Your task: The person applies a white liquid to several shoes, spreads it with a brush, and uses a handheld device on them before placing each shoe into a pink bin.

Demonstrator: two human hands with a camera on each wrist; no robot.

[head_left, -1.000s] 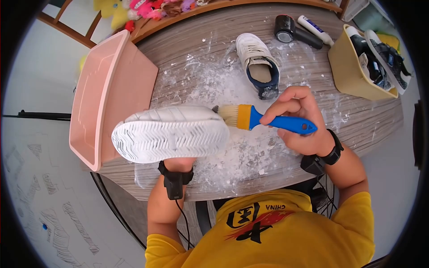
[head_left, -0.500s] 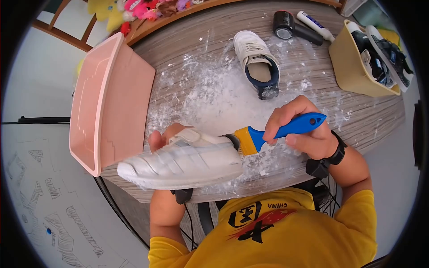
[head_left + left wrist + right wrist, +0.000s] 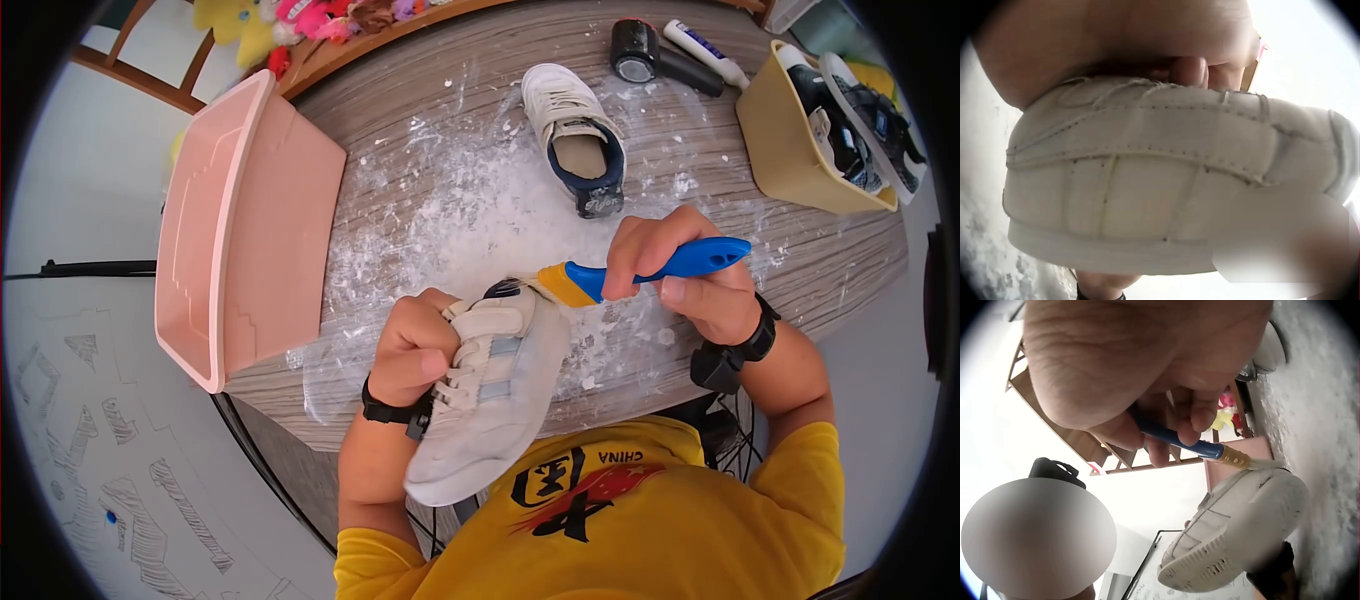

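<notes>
- Pink bin point(image 3: 275, 235), between nine and ten o'clock from the middle of the head view, standing on the table point(image 3: 390, 160), whose top is smeared with white.
- Plush toys point(image 3: 300, 25), at eleven o'clock, by a wooden rail.
- Left hand point(image 3: 412, 350), toward eight o'clock, its fingers curled and grasping the held shoe point(image 3: 490, 400) on its laced side.
- The held shoe, at six o'clock, raised in front of the yellow shirt point(image 3: 600, 510) and the table's near edge; its toe points to seven o'clock, its heel to one.
- Second shoe point(image 3: 575, 140), at one o'clock on the table, toe toward eleven, dark heel nearer the person.
- Brush point(image 3: 690, 260), toward three o'clock, its bristles touching the held shoe at the heel end; its blue handle points between two and three.
- Right hand point(image 3: 690, 270), at three o'clock, fingers and thumb grasping the brush's handle.
- Black device point(image 3: 660, 62), at one o'clock, near the table's far side.
- White tube point(image 3: 705, 52), just beside it, between one and two.
- Yellow bin point(image 3: 790, 150), at two o'clock, holding dark-and-white shoes point(image 3: 870, 130).
</notes>
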